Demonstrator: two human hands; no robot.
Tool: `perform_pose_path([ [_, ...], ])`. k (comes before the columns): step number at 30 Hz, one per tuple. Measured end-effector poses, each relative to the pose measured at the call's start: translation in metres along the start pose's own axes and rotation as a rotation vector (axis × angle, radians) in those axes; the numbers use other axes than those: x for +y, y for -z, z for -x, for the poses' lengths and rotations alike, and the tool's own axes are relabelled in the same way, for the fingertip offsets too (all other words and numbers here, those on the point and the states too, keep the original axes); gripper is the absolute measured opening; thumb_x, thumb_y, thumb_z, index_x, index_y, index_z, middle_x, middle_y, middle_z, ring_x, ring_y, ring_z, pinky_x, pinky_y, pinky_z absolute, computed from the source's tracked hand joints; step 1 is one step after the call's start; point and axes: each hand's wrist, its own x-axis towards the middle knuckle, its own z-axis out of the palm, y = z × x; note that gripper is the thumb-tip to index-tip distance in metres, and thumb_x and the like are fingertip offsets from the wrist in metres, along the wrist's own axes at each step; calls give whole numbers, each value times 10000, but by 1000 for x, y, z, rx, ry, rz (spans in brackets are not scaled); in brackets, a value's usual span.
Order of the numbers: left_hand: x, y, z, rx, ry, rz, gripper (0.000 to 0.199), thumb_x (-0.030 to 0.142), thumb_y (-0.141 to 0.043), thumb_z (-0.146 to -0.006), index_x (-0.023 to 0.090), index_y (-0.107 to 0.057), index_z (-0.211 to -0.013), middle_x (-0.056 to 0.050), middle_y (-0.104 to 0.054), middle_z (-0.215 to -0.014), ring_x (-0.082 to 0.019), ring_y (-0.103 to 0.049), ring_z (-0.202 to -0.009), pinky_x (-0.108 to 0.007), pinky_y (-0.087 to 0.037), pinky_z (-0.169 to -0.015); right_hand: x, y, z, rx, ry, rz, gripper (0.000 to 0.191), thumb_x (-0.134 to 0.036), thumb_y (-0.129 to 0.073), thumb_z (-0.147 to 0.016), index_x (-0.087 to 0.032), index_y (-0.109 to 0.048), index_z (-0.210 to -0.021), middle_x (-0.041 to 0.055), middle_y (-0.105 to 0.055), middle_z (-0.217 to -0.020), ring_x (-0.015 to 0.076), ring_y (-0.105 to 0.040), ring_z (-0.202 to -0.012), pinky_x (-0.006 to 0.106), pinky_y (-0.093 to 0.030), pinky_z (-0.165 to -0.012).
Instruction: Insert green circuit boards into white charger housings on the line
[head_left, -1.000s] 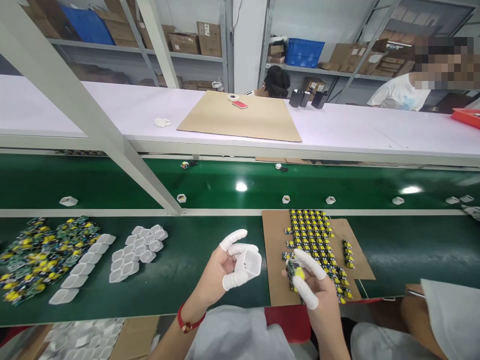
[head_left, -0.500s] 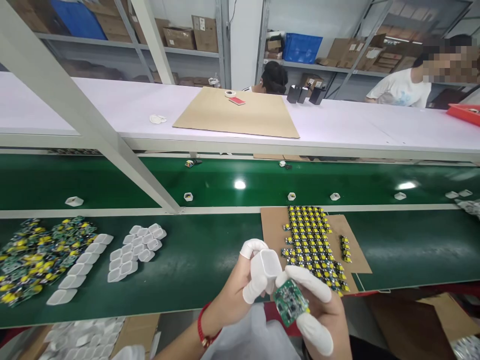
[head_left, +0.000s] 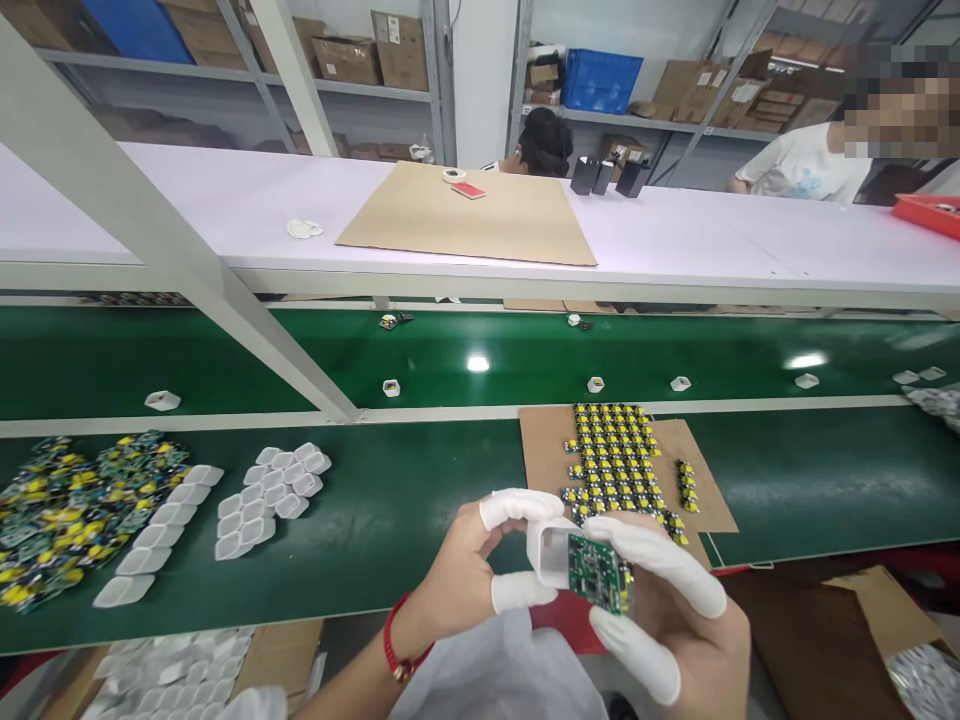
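White finger cots cover the thumb and fingers of both my hands. My left hand (head_left: 487,560) grips a white plastic housing (head_left: 551,552) from the left, its open mouth turned to the right. Between thumb and fingers, my right hand (head_left: 667,590) pinches a green circuit board (head_left: 596,572) with yellow parts on its far side. The board's left edge is at the housing's mouth; whether it sits inside I cannot tell. Both are held above the front edge of the green bench.
Rows of yellow-topped circuit boards (head_left: 615,455) lie on cardboard ahead. To the left are white housings (head_left: 274,490) and a heap of boards (head_left: 82,510). Behind runs a green conveyor belt (head_left: 517,345) carrying several housings. A slanted white post (head_left: 247,320) stands left; two people are beyond the shelf.
The housing has turned so its mouth faces right, and the board has rotated and come up against it. My right hand has moved slightly right and up.
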Motion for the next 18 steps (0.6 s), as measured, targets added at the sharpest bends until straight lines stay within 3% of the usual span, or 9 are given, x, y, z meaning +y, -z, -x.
perform_pose_path([
  [5, 6, 1, -2, 3, -55, -40, 423, 130, -873, -614, 275, -769, -997, -56, -769, -1049, -206, -707, -942, -269, -553, -830, 0, -2, -2, -90, 80, 43, 454, -145, -733, -775, -306, -640, -1189, 8, -706, -1122, 154, -631, -1054, 260, -595, -868],
  [11, 6, 2, -1, -30, -38, -118, 428, 179, -875, -632, 267, -763, -1036, -69, -761, -1056, -212, -703, -941, -271, -550, -817, 0, -3, -3, -96, 115, 87, 454, -155, -733, -767, -310, -647, -1185, 41, -725, -1035, 202, -647, -997, 326, -612, -790],
  [18, 4, 1, 0, -62, -11, -126, 452, 198, -869, -645, 263, -751, -1077, -82, -748, -1096, -238, -699, -996, -301, -561, -852, 1, -1, -3, -133, 131, 156, 473, -160, -732, -766, -303, -634, -1206, 45, -709, -1076, 194, -643, -998, 314, -605, -816],
])
